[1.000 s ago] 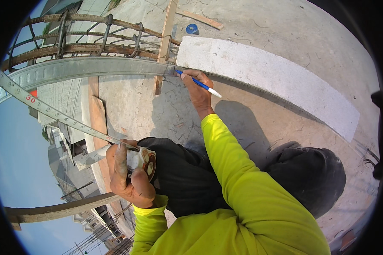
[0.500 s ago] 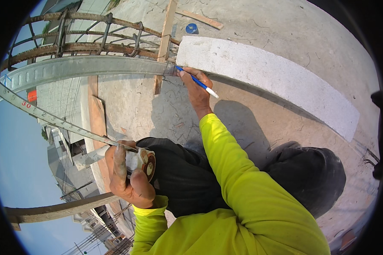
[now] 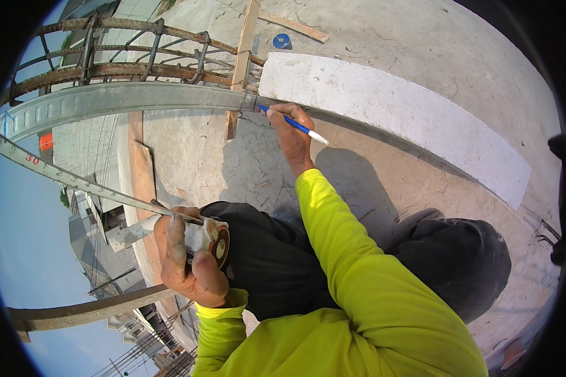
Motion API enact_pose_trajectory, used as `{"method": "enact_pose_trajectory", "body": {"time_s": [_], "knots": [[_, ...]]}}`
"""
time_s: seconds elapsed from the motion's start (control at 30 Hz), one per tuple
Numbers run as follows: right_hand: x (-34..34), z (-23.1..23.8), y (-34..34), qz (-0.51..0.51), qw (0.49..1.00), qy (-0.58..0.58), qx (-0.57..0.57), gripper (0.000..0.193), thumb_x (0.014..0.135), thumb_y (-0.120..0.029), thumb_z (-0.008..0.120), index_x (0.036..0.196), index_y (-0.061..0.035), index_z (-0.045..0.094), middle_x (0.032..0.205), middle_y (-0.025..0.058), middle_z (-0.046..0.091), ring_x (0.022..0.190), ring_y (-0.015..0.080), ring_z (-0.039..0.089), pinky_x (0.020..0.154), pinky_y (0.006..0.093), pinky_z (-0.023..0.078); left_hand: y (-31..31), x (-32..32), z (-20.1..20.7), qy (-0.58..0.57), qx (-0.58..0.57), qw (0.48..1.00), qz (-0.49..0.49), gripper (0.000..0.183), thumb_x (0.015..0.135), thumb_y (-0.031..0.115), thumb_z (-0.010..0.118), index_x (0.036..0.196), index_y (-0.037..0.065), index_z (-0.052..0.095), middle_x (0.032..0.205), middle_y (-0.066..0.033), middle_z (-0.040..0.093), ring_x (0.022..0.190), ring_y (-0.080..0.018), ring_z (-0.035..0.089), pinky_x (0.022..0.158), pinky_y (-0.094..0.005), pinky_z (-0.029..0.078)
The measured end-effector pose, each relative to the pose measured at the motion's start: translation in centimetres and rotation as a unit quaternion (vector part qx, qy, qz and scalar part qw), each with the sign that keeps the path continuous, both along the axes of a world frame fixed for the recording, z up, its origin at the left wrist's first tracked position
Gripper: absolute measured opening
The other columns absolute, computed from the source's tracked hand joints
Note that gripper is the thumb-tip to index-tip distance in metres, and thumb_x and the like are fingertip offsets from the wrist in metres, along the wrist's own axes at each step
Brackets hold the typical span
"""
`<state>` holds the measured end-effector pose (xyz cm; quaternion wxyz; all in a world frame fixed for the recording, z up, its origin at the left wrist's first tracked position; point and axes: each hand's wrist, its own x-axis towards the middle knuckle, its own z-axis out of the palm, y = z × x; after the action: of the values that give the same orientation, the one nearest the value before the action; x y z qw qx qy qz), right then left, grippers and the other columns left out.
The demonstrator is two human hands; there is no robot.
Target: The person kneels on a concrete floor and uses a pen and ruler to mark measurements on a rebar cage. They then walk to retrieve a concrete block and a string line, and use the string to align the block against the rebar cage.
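My right hand (image 3: 290, 131) grips a blue pen with a white end (image 3: 302, 127). Its tip meets the long grey metal channel (image 3: 138, 97), close to a dark line drawn across the metal. Lower left, my left hand (image 3: 192, 261) is closed around a tape measure (image 3: 215, 242) with a white and brown case. The pulled-out blade (image 3: 75, 179) runs from the case up to the far left, bowed a little, toward the channel's left part. A white block (image 3: 390, 113) lies past the pen, beside the channel's right end.
A rusty rebar cage (image 3: 119, 69) stretches behind the channel. An upright wooden strip (image 3: 242, 69) crosses it. A blue round object (image 3: 282, 41) and a loose wood piece (image 3: 295, 28) lie on the concrete floor (image 3: 383, 38). A wooden beam (image 3: 94, 308) juts over the drop at left.
The pen's tip has slid slightly left and down along the channel, with a dark line now showing beside it. The tape blade sags a bit more; my left hand is almost still.
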<state>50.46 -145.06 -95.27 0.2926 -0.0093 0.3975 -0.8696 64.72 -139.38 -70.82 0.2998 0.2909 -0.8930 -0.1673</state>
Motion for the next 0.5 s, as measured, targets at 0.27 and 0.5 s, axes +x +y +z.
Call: {"method": "enact_pose_trajectory", "body": {"time_s": [0.27,0.5], "knots": [[0.6,0.1,-1.3,-0.053,0.997,-0.030,-0.049,0.018,0.087,-0.008,0.073,0.103,0.0002,0.070,0.093,0.0044,0.070,0.086,0.0079,0.063,0.078,0.0221,0.051,0.1,0.2,-0.2,0.011,0.007,1.000,0.009,0.064,0.078,0.011,0.039,0.139,-0.002,0.053,0.113,-0.0232,0.063,0.103,-0.0272,0.061,0.094,-0.0383,0.049],[0.4,0.0,-1.3,-0.046,0.999,-0.021,-0.022,0.017,0.086,-0.010,0.074,0.100,-0.0013,0.072,0.095,0.0052,0.071,0.087,0.0088,0.064,0.079,0.0224,0.051,0.1,-0.3,-0.3,0.015,0.000,1.000,0.023,0.054,0.086,0.023,0.047,0.133,-0.001,0.059,0.109,-0.0218,0.063,0.097,-0.0274,0.061,0.091,-0.0389,0.049]]}}
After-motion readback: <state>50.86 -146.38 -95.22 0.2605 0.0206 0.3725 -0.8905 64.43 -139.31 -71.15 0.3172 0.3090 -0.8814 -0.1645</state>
